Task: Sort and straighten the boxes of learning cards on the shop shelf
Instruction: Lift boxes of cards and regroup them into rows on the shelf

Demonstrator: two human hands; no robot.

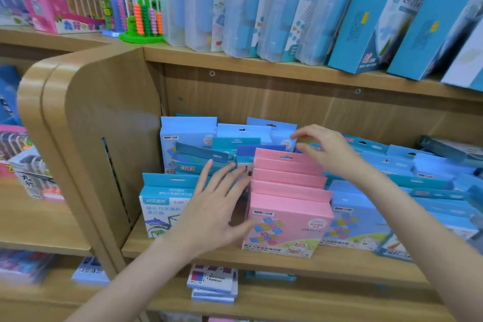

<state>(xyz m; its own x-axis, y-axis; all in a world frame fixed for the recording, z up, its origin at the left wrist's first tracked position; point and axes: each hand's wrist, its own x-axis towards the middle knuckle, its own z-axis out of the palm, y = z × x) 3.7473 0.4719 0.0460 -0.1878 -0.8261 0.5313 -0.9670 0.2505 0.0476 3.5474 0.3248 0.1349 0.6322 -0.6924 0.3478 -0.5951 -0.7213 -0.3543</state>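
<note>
right now my left hand [214, 204] lies flat, fingers spread and straight, against the left side of the row of pink boxes [288, 191] that stands front to back in the middle of the wooden shelf [183, 248], and my right hand [326, 151] hovers over the back of that row with its fingers loosely curled; whether the tips touch the rearmost hang tab or hold anything i cannot tell. to do this well, i judge i should keep the left palm as a straight fence, press evenly so the whole pink row slides square, and let the right hand tip the back boxes upright against the front ones. the blue boxes [392, 178] on the right lean unevenly and crowd the pink row, so pushing too hard could topple them. the teal box [164, 206] just beside my left wrist stands upright alone and wants grouping afterwards.
</note>
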